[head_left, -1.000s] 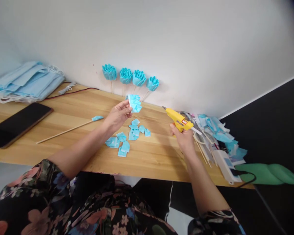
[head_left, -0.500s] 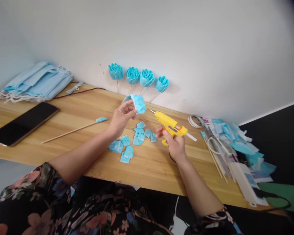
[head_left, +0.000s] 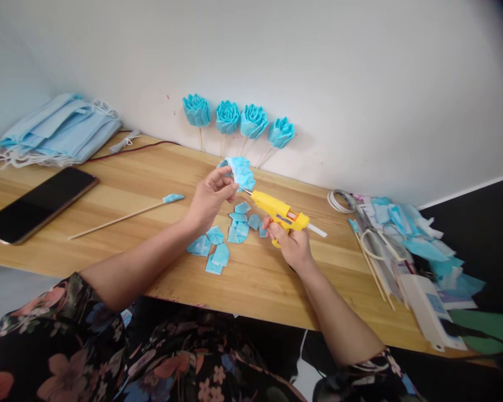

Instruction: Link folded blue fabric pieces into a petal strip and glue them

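Note:
Pinched in my left hand [head_left: 213,195] is a curved strip of folded blue petals [head_left: 242,173], raised above the table. My right hand [head_left: 291,244] is wrapped round the grip of a yellow glue gun [head_left: 279,211], a white glue stick poking from its back. The gun's metal nozzle is at the lower edge of the petal strip, by my left fingertips; whether it touches I cannot tell. Below, several loose folded blue pieces [head_left: 221,255] lie on the wooden table. To the left rests a thin stick [head_left: 121,219] with a small blue tip.
Several blue flowers on sticks [head_left: 227,117] lean against the wall. A stack of face masks [head_left: 62,131] and a phone [head_left: 39,204] are at left. At right lie a tape roll [head_left: 341,201], scissors [head_left: 377,243], blue scraps [head_left: 423,240] and a white power strip [head_left: 431,310].
The glue gun has moved left, bringing its nozzle up to the petal strip. My left hand with the strip has shifted slightly right. The view has tilted a little.

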Demonstrator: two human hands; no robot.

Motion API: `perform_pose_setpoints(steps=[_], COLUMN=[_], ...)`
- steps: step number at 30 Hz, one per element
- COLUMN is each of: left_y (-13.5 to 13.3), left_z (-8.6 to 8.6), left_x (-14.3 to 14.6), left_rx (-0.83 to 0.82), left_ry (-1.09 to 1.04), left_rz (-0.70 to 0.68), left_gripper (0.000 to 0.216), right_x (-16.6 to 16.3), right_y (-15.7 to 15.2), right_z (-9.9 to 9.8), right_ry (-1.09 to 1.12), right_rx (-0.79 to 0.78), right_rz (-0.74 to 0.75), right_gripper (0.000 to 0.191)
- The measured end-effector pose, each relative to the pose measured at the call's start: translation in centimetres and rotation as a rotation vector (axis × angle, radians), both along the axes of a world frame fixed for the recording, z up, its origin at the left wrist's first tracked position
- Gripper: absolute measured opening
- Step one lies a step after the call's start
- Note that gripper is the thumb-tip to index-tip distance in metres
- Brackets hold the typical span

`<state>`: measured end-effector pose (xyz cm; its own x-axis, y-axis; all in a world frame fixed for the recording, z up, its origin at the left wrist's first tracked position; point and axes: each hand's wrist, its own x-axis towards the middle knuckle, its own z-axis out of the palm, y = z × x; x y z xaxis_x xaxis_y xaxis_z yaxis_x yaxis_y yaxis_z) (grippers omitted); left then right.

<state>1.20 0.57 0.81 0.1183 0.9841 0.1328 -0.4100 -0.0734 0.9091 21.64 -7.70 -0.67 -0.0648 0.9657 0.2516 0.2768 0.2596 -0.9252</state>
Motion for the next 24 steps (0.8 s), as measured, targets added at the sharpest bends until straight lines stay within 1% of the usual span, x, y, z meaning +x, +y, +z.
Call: perform_pose_setpoints(steps=[7, 15, 24], left_y=[-0.09, -0.15, -0.14], left_z=[0.09, 0.03, 0.14], left_x=[0.05, 0.01, -0.14], left_rx=[0.002, 0.006, -0.004], left_ry=[-0.021, -0.024, -0.056], left_rz=[-0.024, -0.037, -0.047], left_gripper=[0.028, 0.027, 0.029], right_x=[0.1, 0.34, 0.42], right_y=[-0.04, 0.14, 0.17], right_z=[0.11, -0.02, 0.31], right_ry=[-0.005, -0.056, -0.032], right_rx=[0.007, 0.002, -0.003], right_rz=[0.018, 0.007, -0.041], right_gripper=[0.032, 0.038, 0.037])
